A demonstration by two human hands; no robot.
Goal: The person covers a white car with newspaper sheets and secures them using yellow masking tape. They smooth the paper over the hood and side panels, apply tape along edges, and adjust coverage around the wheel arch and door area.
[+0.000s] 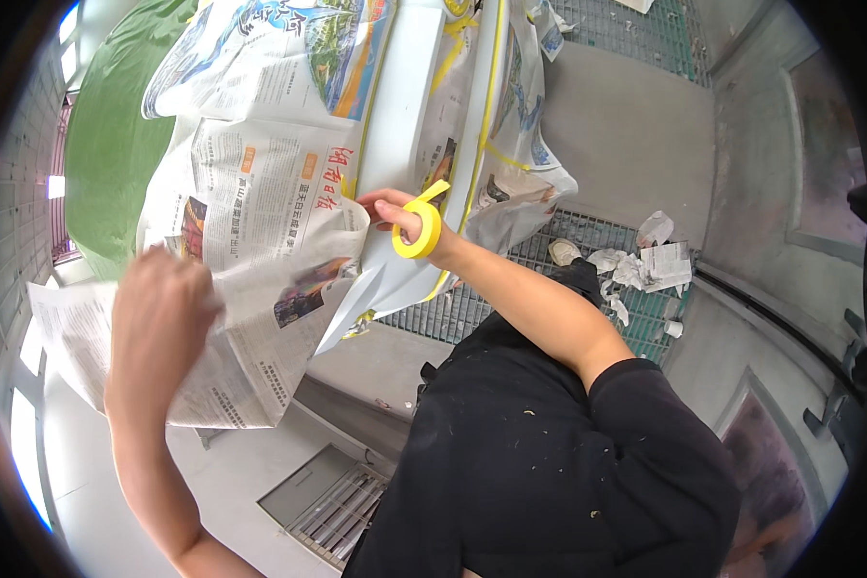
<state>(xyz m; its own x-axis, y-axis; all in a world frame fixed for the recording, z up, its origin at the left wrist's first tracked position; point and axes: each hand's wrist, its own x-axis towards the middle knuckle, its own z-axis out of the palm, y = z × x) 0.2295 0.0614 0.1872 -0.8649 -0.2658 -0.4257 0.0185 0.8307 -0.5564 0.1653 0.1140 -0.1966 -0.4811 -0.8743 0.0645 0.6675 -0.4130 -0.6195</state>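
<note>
Two hands [154,318]; one yellow tape roll [417,231]; one white panel [400,106]; several newspaper sheets [260,193]; one paper-scrap pile [645,265].

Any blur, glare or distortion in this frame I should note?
Head view: the left hand is smeared by motion blur, while the right hand and yellow tape roll are sharp; windows at the left rim are blown out; fisheye bends the floor grating and walls, with dark vignetting at the corners.

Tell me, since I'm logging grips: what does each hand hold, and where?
The left hand presses the newspaper sheet near its lower edge. The right hand pinches its right edge, with a yellow tape roll around the wrist.
</note>
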